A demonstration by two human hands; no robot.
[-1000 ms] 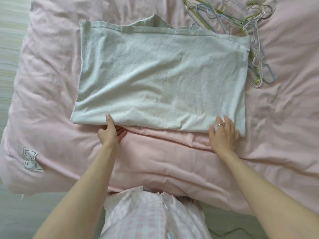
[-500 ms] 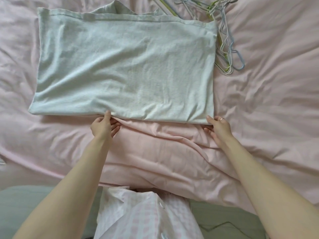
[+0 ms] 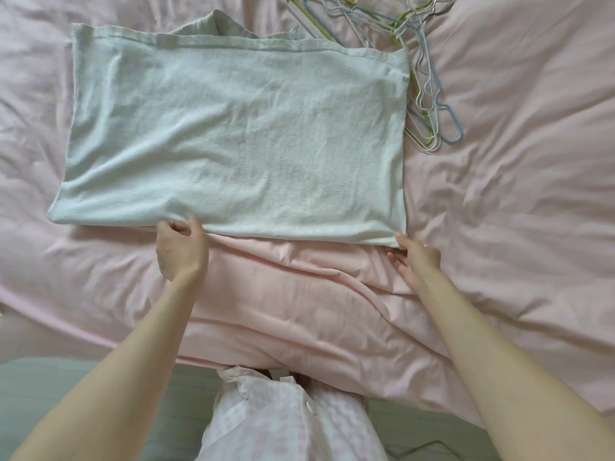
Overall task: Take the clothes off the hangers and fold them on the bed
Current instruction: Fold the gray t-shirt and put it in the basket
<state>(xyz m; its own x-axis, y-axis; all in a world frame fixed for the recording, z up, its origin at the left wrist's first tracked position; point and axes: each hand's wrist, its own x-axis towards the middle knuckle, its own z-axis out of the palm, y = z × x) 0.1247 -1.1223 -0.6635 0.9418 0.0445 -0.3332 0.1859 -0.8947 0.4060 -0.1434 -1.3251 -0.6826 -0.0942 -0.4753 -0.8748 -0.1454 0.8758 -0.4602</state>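
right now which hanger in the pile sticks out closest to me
The blue hanger: its loop reaches lowest, right of the grey folded garment; the white and green ones stop slightly farther away.

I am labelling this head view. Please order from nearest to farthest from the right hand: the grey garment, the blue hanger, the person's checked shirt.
From the right hand:
1. Grey garment, its near corner at the fingertips.
2. Blue hanger, beyond the hand, beside the garment.
3. Checked shirt, bottom centre.
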